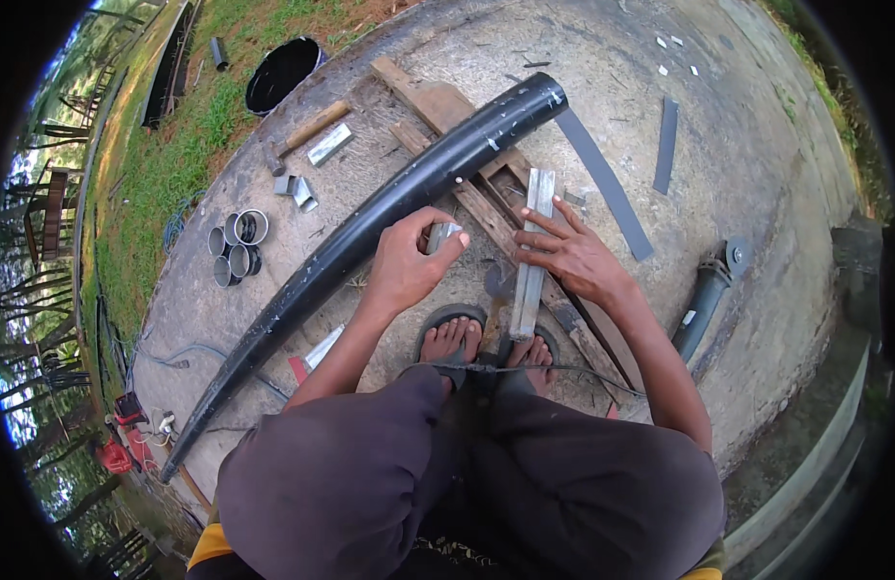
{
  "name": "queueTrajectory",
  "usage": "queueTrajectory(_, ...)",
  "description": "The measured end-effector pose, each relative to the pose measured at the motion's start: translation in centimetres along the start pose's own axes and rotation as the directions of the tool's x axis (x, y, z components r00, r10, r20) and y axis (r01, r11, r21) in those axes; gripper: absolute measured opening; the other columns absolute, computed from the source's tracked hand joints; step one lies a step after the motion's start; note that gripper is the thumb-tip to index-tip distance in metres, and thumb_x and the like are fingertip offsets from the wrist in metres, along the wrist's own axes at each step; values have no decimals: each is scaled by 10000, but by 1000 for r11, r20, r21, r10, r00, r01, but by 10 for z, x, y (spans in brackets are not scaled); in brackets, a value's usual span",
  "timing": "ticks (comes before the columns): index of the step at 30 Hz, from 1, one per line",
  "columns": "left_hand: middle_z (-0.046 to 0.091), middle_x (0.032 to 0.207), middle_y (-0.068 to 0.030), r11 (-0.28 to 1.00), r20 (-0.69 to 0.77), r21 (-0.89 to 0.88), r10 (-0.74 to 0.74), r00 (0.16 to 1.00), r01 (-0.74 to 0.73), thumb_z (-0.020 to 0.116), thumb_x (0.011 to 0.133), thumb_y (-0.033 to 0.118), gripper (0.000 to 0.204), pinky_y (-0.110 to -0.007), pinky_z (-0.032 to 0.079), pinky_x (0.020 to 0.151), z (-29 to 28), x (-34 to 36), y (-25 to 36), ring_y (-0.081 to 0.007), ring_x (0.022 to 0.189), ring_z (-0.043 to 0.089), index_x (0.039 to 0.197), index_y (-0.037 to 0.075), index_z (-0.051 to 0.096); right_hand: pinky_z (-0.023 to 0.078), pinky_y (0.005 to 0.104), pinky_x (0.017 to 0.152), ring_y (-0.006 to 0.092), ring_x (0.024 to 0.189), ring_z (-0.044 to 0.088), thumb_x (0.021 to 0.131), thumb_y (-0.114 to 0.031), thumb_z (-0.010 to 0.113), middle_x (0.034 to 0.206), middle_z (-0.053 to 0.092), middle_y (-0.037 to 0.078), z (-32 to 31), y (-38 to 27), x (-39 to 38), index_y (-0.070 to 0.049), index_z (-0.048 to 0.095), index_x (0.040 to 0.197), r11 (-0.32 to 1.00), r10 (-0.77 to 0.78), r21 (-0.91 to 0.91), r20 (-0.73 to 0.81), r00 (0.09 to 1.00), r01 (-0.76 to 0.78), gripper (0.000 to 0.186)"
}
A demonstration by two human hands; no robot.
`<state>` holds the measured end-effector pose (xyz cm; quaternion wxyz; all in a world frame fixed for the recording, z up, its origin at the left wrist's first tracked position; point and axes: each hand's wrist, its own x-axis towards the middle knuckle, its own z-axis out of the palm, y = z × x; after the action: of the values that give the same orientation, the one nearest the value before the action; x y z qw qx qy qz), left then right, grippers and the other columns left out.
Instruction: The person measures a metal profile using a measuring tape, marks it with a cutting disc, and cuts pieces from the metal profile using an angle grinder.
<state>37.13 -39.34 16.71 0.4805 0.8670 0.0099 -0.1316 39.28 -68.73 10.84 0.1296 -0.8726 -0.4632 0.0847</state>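
Observation:
My left hand [409,259] is closed around a short piece of silvery metal [441,235], its thumb and fingers at the sides, just right of the long black pipe [370,217]. The pipe runs diagonally from the upper middle to the lower left. My right hand [578,259] has its fingers across a longer silvery metal bar [528,304] that points away from me. Its thumb is largely out of sight. Below the bar and beyond it lie wooden boards [486,217] joined in a rough frame. Both of my feet in sandals [447,338] are close under the hands.
An angle grinder [706,290] lies at the right. Two dark grey strips [602,184] rest on the concrete. To the left are a hammer [312,128], bent metal offcuts [297,190], several black pipe rings [248,228] and a cable [201,350]. A black bucket [285,75] sits by the grass.

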Motion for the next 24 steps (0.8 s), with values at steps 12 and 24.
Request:
queueTrajectory(12, 612, 776, -11, 920, 151, -361, -103, 983, 152, 775, 949, 421, 421, -287, 429, 610, 62, 27, 0, -90, 663, 521, 1086, 26, 721, 504, 492, 965, 386, 1163, 588, 832, -262, 805, 1239, 547, 183, 44, -94, -2, -207, 520, 1499, 607, 791, 334, -169, 588, -721, 728)
queueTrajectory(24, 683, 817, -79, 977, 79, -213, -7, 997, 24, 782, 921, 509, 539, -345, 526, 653, 66, 25, 7, -157, 710, 653, 1097, 5, 710, 508, 491, 947, 357, 1103, 594, 836, -84, 705, 1134, 582, 156, 28, -88, -79, -187, 591, 1412, 579, 815, 262, -172, 553, -772, 596)
